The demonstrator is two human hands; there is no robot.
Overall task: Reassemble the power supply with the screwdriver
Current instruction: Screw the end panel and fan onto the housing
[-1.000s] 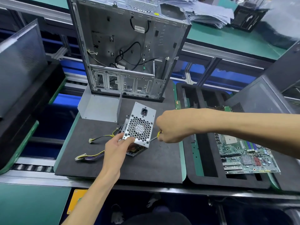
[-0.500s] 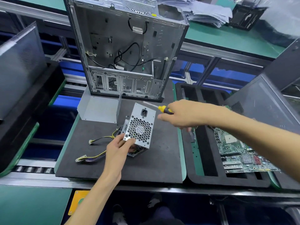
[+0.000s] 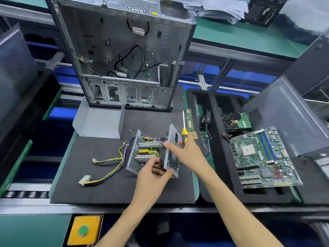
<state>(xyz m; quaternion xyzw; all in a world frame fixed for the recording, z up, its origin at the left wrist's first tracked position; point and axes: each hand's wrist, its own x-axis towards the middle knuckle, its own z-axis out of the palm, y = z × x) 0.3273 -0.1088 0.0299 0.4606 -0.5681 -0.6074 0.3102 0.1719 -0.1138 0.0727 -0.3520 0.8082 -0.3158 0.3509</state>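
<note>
The open power supply (image 3: 144, 154) lies on the black foam mat (image 3: 106, 175), its inner parts and yellow coils showing between two perforated metal walls. My left hand (image 3: 153, 173) grips its near lower edge. My right hand (image 3: 187, 152) holds the yellow-and-black screwdriver (image 3: 183, 132) with the shaft pointing up and away, while its thumb touches the right wall of the power supply. Yellow and purple cables (image 3: 106, 168) trail from the unit to the left. The grey metal cover (image 3: 99, 122) stands behind it.
An empty computer case (image 3: 122, 50) stands upright at the back of the mat. A motherboard (image 3: 261, 157) and a hard drive (image 3: 238, 122) lie in the black tray (image 3: 213, 193) on the right. Grey side panels stand at far left and right. A small screw (image 3: 131, 129) lies on the mat.
The power supply has been turned from fan grille facing me to open side up. My right hand came down from above the unit onto its right wall, screwdriver now pointing up.
</note>
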